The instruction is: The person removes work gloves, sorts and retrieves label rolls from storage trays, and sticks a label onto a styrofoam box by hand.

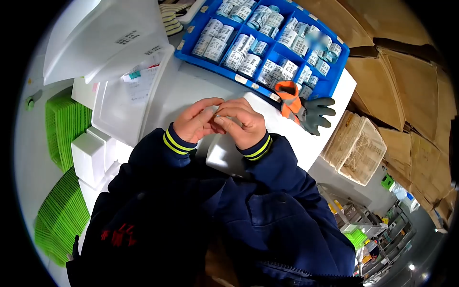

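Two hands meet: right hand point(246, 125) pinches a small item point(217, 115), unidentifiable; left hand point(193, 123) is curled, hold unclear. Light fingertip pressure seems advisable; blue tray point(210, 67) at one o'clock.

This looks like a packing room: green baskets point(67, 126), cardboard boxes point(411, 91), label rolls point(249, 65).

Tabletop point(311, 143): white, flat, with one corner visible at the right. A blue divided tray point(210, 65) rests on it, set at an angle. A glove point(318, 115), dark with an orange cuff, lies just beside the tray's near right side. A white bin point(114, 115) stands at left; its base contact cannot be confirmed.
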A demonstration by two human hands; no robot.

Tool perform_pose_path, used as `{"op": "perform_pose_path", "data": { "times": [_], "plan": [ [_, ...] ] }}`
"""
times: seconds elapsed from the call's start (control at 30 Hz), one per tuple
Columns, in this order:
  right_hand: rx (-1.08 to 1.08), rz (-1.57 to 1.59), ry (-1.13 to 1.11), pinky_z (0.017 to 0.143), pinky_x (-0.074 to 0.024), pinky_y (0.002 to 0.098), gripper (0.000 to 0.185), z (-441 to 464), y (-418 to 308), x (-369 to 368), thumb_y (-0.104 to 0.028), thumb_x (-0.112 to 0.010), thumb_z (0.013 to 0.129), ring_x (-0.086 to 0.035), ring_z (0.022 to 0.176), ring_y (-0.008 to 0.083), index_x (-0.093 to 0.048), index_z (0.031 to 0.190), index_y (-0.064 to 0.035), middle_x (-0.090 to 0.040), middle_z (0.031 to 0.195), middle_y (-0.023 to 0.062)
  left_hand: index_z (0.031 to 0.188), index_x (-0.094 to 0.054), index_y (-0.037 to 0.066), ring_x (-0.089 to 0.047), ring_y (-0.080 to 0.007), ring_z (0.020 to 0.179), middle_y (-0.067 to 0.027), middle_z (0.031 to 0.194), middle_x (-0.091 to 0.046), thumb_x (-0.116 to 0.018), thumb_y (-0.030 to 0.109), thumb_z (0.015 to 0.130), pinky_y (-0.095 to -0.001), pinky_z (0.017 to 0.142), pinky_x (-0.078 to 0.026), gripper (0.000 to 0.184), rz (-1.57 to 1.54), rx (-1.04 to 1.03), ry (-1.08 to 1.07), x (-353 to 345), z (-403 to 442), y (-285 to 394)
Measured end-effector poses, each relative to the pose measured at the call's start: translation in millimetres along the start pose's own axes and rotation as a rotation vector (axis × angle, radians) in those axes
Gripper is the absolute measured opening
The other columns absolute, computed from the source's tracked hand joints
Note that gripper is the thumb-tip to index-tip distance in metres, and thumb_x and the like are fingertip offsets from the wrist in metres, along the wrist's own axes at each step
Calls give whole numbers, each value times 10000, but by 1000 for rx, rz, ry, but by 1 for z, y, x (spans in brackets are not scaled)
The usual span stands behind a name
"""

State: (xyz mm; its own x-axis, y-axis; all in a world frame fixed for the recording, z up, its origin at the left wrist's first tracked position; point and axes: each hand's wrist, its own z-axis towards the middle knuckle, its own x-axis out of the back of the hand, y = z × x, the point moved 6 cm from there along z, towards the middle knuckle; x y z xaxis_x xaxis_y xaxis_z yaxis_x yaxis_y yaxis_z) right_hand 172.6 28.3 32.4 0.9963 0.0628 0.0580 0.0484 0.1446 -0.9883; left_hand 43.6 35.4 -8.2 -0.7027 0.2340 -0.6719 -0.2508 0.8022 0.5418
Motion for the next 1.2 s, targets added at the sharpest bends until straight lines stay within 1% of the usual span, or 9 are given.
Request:
{"op": "perform_pose_path", "data": {
  "times": [0.17,0.4,0.53,0.7,0.93,1.0,1.03,1.1,1.2],
  "plan": [
    [318,-425,9,705,-450,327,155,1,-9,-1,-9,-652,670,-547,823,260,-618,822,-15,-607,867,92,1247,-371,17,-557,-220,947,-122,1039,-536,-379,283,940,-361,840,-451,407,-69,92,76,2,4,-2],
    [325,-514,-51,708,-444,339,240,-14,-8,-4,4,-638,601,-543,841,270,-602,835,-28,-591,910,87,1129,-483,22,-546,-185,926,-87,1000,-548,-414,227,932,-352,843,-447,293,-251,147,109,15,11,-35],
    [381,-790,286,788,-406,384,351,-13,-20,46,-66,-630,651,-511,915,315,-584,999,-66,-551,996,126,1131,-482,8,-538,-191,951,-110,1069,-545,-508,86,872,-328,868,-441,271,-178,169,126,8,8,-30],
    [-145,-1237,430,875,-382,428,830,-17,-4,100,-274,-739,563,-435,1081,359,-381,1283,-68,-465,1192,163,1149,-472,7,-525,-192,996,-122,1077,-541,-515,-4,829,-313,913,-422,322,-78,119,86,8,8,-29],
    [-443,-1050,452,790,-414,438,630,-43,31,134,-115,-657,638,-567,886,271,-447,1232,-90,-601,908,113,1131,-476,2,-532,-198,983,-127,1066,-543,-499,0,843,-312,904,-430,289,-47,132,131,7,11,-32],
    [-61,-897,571,685,-470,365,461,-46,13,145,-1,-581,651,-594,739,253,-549,1108,-55,-610,828,124,1133,-474,-2,-533,-201,982,-131,1068,-542,-492,-8,842,-311,905,-431,291,-40,131,142,7,10,-31],
    [-94,-802,644,589,-479,293,377,-51,5,156,34,-532,656,-590,650,210,-591,1023,-29,-608,828,122,1135,-472,-6,-534,-204,981,-134,1071,-542,-484,-16,841,-310,906,-431,294,-34,131,152,7,11,-31],
    [-178,-607,787,602,-462,243,327,-64,-14,183,1,-549,695,-560,651,102,-580,1021,-4,-606,814,73,1135,-470,-11,-533,-211,987,-141,1080,-538,-477,-24,839,-312,914,-427,297,3,143,207,3,10,-26],
    [35,-423,897,675,-450,223,240,-90,-9,242,18,-542,737,-552,708,88,-581,973,21,-603,842,48,1171,-433,-22,-505,-259,1067,-170,1119,-517,-477,-40,814,-341,954,-397,359,43,149,270,8,11,-25]
  ]
}}
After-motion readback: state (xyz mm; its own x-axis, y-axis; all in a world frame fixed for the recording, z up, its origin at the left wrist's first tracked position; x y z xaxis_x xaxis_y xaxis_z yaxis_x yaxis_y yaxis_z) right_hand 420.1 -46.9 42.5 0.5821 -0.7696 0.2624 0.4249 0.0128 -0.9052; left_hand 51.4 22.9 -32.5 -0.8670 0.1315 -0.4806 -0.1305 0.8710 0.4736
